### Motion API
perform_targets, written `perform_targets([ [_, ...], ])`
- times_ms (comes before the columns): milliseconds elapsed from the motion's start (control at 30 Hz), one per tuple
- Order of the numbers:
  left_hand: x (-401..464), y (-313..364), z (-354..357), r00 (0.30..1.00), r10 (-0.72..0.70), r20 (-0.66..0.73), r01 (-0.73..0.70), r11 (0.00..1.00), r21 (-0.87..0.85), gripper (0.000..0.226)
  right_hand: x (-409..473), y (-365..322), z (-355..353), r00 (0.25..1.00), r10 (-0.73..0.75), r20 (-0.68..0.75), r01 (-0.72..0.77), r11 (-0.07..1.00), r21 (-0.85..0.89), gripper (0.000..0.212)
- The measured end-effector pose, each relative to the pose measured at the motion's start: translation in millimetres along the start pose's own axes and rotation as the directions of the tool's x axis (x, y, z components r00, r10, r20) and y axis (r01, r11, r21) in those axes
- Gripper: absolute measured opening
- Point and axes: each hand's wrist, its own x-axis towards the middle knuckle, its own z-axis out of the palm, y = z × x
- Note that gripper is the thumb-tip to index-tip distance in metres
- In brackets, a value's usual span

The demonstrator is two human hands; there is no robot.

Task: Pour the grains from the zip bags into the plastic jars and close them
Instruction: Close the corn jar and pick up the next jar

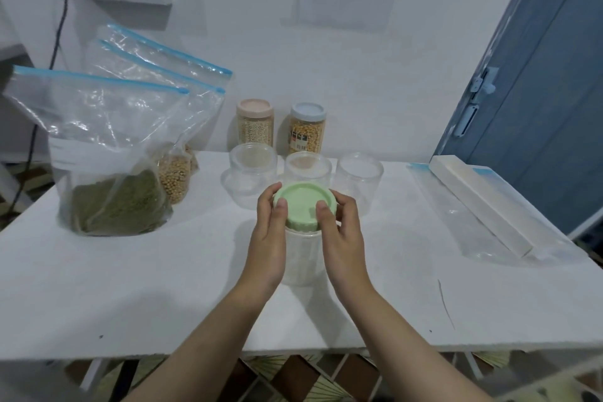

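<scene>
Frame centre: left hand (267,238) & right hand (339,232) both gripping green lid (301,206), seated atop upright jar (301,258); axis vertical, directly below grip.

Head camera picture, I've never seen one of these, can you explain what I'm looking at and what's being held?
There is no machine here. A person wears a wide-angle camera on the head, so you look forward and down at their own two arms.

The left hand and right hand both curl their fingers around a green lid that sits on top of a clear jar on the white table.

Behind it stand three open, seemingly empty jars, and further back two closed, filled ones: a pink-lidded jar and a blue-lidded jar. To the left stand zip bags; the nearest bag holds green grains, the one behind holds beige grains. To the right a flat plastic bag lies under a long white box.
</scene>
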Motion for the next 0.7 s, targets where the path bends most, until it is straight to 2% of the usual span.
perform_targets([
  [133, 5, -6, -2, 0.999, -0.009, 0.054, 0.01, 1.0, -0.021, 0.027, 1, -4, -1, 0.998, 0.043, 0.036, -0.045, 0.997, 0.057, 0.016],
  [267, 9, -7, 2, 0.998, 0.013, 0.06, -0.011, 0.999, -0.035, 0.025, 8, -7, -3, 0.999, 0.04, 0.004, -0.04, 0.994, 0.102, 0.02],
  [367, 11, -9, 1, 0.998, 0.032, 0.063, -0.03, 0.999, -0.027, 0.025, 18, -7, -5, 0.996, 0.083, 0.044, -0.088, 0.989, 0.122, 0.026],
  [500, 18, -11, -8, 0.993, 0.052, 0.11, -0.051, 0.999, -0.009, 0.042, 31, -6, -7, 0.98, 0.143, 0.14, -0.152, 0.987, 0.056, 0.032],
  [633, 17, -11, -16, 0.973, 0.147, 0.179, -0.152, 0.988, 0.012, 0.08, 32, -6, -9, 0.988, 0.097, 0.121, -0.102, 0.994, 0.037, 0.024],
  [700, 17, -12, -19, 0.964, 0.155, 0.215, -0.163, 0.986, 0.021, 0.094, 28, 1, -12, 0.981, 0.086, 0.176, -0.101, 0.992, 0.079, 0.037],
])
